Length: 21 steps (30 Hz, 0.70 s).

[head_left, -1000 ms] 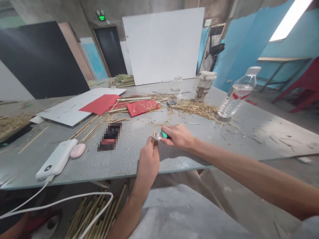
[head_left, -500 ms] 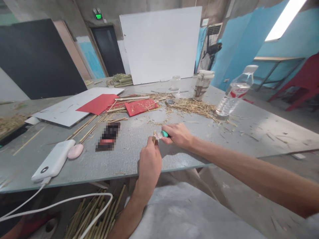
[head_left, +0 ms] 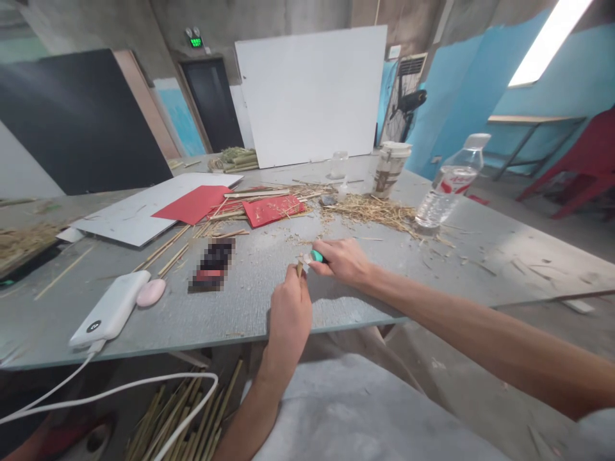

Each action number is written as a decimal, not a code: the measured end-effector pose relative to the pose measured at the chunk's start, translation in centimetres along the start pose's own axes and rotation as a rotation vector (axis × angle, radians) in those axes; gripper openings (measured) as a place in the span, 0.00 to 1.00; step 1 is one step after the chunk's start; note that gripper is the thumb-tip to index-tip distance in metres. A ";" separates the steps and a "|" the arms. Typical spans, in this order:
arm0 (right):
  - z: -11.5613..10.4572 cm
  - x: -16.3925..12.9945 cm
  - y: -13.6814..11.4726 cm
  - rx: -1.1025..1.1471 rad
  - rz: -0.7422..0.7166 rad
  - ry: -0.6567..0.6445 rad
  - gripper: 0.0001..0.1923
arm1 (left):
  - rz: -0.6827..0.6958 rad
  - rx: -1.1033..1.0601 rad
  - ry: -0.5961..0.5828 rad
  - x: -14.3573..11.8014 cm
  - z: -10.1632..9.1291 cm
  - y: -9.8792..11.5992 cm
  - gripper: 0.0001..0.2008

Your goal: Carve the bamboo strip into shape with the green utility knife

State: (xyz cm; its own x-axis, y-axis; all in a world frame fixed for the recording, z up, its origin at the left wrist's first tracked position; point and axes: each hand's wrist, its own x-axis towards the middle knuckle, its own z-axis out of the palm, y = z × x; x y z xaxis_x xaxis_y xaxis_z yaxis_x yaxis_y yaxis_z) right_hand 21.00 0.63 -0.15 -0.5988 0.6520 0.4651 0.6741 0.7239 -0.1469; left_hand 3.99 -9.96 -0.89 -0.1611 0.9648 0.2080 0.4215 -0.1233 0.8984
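Close to the table's front edge, my left hand (head_left: 291,314) is closed around a short piece of straw-coloured stalk (head_left: 300,269), whose tip pokes up past the fingers. My right hand (head_left: 348,261) grips a small green-handled knife (head_left: 316,255). Its short, shiny blade end lies against or just beside the top of the stalk; whether they touch I cannot tell. Most of the handle is hidden in my right fist. Small straw chips are scattered on the table (head_left: 254,301) just beyond both hands.
Farther back lie a red envelope (head_left: 273,210), red paper (head_left: 192,203), loose stalks and a straw heap (head_left: 375,212). A water bottle (head_left: 439,198) and a paper cup (head_left: 390,169) stand right. At left are a phone (head_left: 212,264), power bank (head_left: 110,310) and pink case (head_left: 151,292).
The view has tilted up slightly, so the background sits lower. The stalk in my left hand leans a little more to the right; both hands keep their holds.
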 end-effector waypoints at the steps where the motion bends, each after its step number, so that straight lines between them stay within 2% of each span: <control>1: 0.0 0.0 0.0 -0.005 0.004 -0.001 0.35 | -0.005 0.000 0.004 0.0 0.0 0.1 0.06; 6: 0.3 0.0 -0.1 -0.028 0.037 -0.008 0.34 | -0.029 -0.033 0.027 -0.1 0.3 0.2 0.05; 9: 0.1 0.4 1.3 -0.062 0.129 0.033 0.32 | -0.034 -0.079 0.026 -0.6 0.4 0.1 0.07; 12: -1.7 1.2 4.2 -0.130 0.333 0.151 0.31 | -0.049 -0.157 -0.003 -1.3 0.3 -0.2 0.10; 15: -4.5 1.7 6.3 -0.183 0.466 0.274 0.30 | -0.081 -0.291 -0.091 -1.5 -0.1 -0.5 0.14; 18: -6.3 1.7 5.3 -0.174 0.448 0.297 0.29 | -0.145 -0.461 -0.236 -1.0 -0.7 -0.7 0.19; 21: -6.2 1.2 2.1 -0.120 0.356 0.234 0.29 | -0.193 -0.606 -0.356 -0.7 -1.5 -0.8 0.25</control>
State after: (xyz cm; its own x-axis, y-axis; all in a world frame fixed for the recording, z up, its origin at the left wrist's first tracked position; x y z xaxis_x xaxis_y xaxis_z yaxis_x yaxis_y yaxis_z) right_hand 24.41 1.56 5.52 -0.2154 0.7773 0.5911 0.8743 0.4231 -0.2379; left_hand 2.41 -10.89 -1.19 0.1609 0.9867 -0.0218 -0.1700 0.0494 0.9842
